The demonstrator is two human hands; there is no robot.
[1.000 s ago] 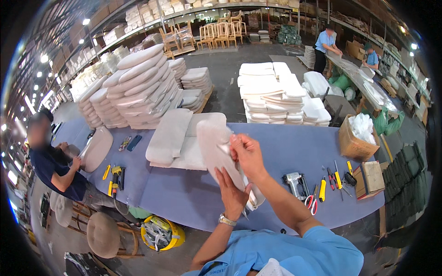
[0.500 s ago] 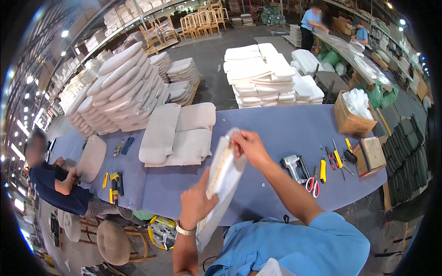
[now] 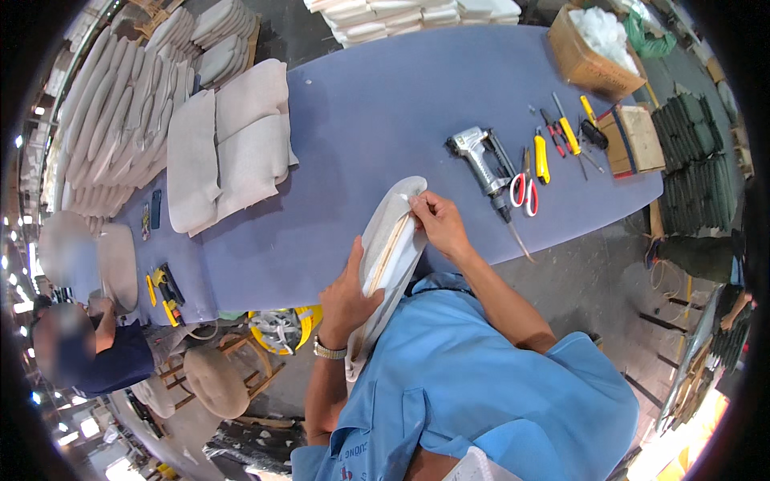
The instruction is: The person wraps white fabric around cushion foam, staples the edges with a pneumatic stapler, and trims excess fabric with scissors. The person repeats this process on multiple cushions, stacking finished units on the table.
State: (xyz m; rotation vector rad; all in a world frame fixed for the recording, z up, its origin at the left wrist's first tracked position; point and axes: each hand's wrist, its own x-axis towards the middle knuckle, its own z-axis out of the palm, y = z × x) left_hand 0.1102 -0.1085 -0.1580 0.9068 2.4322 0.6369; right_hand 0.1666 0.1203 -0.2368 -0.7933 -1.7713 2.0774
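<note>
I hold a padded chair seat [image 3: 380,290] on its edge, tilted, close against my body at the front of the table. Pale grey fabric wraps its outside, and a strip of wood-coloured board with white padding shows along the edge. Around its lower part my left hand [image 3: 346,297] is closed, thumb across the edge. My right hand [image 3: 439,227] pinches the fabric rim near the far, rounded end. Right of the seat lie a staple gun [image 3: 484,166] and red-handled scissors [image 3: 524,192]. Flat pieces of grey fabric [image 3: 228,148] are spread at the left.
Stacked cushions [image 3: 112,120] stand at the back left. Screwdrivers [image 3: 566,124], a yellow cutter [image 3: 541,156] and a small box [image 3: 634,140] occupy the right side. Behind them is a carton [image 3: 573,60] of white stuffing. A co-worker [image 3: 104,349] sits at the left beside another staple gun [image 3: 167,293].
The view has swung down and to the right. The seat is now nearer my body, with more of its grey fabric face showing. Both hands keep their hold, the right still at the far end.
</note>
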